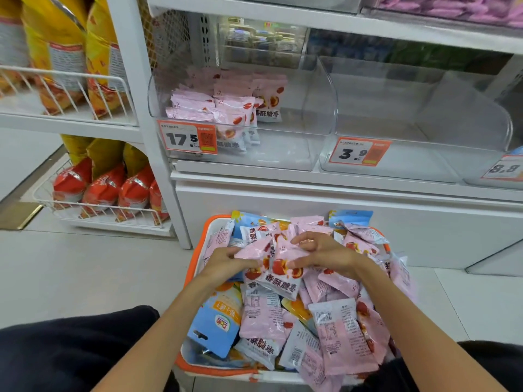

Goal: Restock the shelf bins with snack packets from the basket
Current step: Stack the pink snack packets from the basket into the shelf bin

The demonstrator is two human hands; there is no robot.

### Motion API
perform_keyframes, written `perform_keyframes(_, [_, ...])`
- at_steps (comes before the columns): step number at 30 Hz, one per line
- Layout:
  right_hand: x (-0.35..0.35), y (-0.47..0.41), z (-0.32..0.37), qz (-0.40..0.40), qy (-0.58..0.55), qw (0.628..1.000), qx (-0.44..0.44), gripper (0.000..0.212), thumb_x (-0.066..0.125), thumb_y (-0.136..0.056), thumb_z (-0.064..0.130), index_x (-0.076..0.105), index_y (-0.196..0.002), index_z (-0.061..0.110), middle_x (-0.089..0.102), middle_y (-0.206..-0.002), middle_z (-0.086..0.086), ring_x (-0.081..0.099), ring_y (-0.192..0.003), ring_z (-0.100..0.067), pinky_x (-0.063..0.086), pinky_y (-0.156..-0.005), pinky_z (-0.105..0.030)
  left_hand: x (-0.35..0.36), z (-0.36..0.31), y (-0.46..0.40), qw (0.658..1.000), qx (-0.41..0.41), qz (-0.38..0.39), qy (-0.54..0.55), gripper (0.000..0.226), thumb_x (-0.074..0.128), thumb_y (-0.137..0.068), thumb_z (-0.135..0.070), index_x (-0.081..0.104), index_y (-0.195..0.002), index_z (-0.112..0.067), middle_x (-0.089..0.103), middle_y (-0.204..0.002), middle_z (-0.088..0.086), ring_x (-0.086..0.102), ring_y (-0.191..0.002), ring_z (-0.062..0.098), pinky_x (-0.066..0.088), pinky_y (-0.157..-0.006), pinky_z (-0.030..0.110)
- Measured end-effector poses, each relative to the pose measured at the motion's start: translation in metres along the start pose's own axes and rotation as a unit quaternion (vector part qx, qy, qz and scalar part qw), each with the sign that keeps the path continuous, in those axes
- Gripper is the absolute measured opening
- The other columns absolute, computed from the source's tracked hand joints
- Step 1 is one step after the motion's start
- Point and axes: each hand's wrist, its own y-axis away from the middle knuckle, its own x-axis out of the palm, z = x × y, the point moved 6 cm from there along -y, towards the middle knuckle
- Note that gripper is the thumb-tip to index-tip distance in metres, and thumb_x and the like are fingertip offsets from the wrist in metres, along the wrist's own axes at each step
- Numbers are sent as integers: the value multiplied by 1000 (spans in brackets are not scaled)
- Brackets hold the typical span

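Both hands work over the basket. The left hand (226, 260) grips the left edge of a bunch of pink packets (276, 267), fingers curled under them; the right hand (322, 251) pinches the same bunch from the right, thumb below and fingers bent over the top. The bunch is lifted just clear of the heap beneath it, so the step in hand appears to be gathering a handful for transfer.

The orange-rimmed basket (198, 244) stands on the floor before the shelf unit and is heaped with snack packets, mostly pink, with several blue packets (218, 321) mixed in along its left and far sides.

Above, on the shelf, the left clear bin (319, 91), tagged 17.5 (187, 137), holds matching pink packets stacked only in its left half; its right half shows bare plastic. The neighbouring bin (424, 108), tagged 3.9 (359, 151), appears to hold nothing, and only the near edge of a third bin is in view at the far right.

Judged from this, restocking is at an early stage: one bin partly filled, one unfilled, and most stock remaining in the basket.
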Motion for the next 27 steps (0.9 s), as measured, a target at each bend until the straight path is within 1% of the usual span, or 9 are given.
perform_keyframes(5, [16,2,17,-44,31,996,-67,40,84,-68,16,68,-105,20,60,-122,1,55,-116,-15,45,-101,-31,16,-1,7,994,-15,77,75,2,64,-87,-24,64,-88,-23,70,-88,-2,65,-83,15,52,-76,27])
perform_keyframes(8, [23,2,21,-61,27,994,-84,44,84,-69,14,67,-110,17,61,-120,0,57,-113,-16,46,-101,-32,26,5,14,974,-57,158,154,26,65,-66,-32,61,-86,-15,65,-86,2,60,-67,15,47,-70,27])
perform_keyframes(10, [28,1,23,-51,24,994,-96,43,83,-70,15,67,-110,17,63,-117,0,60,-109,-16,49,-97,-32,33,8,19,968,-54,219,111,44,68,-56,-35,60,-95,-14,62,-92,5,58,-78,17,46,-79,30])
perform_keyframes(13, [39,-5,32,4,73,990,-116,40,79,-75,13,67,-112,16,65,-110,2,62,-101,-13,54,-87,-24,39,9,22,964,-52,254,59,33,73,-78,-25,64,-108,-14,71,-103,5,64,-98,18,46,-95,32])
perform_keyframes(16, [31,-15,46,-6,73,991,-113,30,65,-89,17,64,-118,15,64,-101,3,60,-94,-10,48,-73,-7,33,10,19,971,-50,232,37,29,71,-84,-21,64,-112,-16,73,-101,-2,66,-99,14,50,-93,29])
perform_keyframes(19, [-19,-39,33,-235,98,966,-38,24,51,-96,28,67,-96,10,65,-92,-8,58,-93,-22,45,-81,-27,22,9,6,985,-34,167,29,21,74,-81,-16,62,-96,-25,71,-100,-5,65,-95,10,52,-89,26])
perform_keyframes(21, [-30,-51,11,-276,217,935,56,37,50,-93,39,57,-74,9,58,-76,-9,58,-92,-28,44,-80,-33,14,8,-2,993,-48,88,69,22,78,-76,-13,62,-91,-20,70,-102,3,64,-96,17,51,-91,33])
perform_keyframes(25, [-4,-70,-20,-213,383,889,131,74,53,-81,68,56,-119,5,57,-122,-14,49,-120,-34,42,-98,-40,4,4,-2,990,-80,15,111,22,73,-78,-26,64,-90,-11,69,-87,7,61,-74,16,49,-68,27])
perform_keyframes(27, [2,-73,-20,-254,397,876,105,64,58,-81,63,59,-110,7,57,-120,-16,49,-118,-33,42,-94,-39,-1,2,-2,985,-82,10,148,19,67,-79,-30,62,-85,-13,63,-78,8,56,-65,17,47,-65,26])
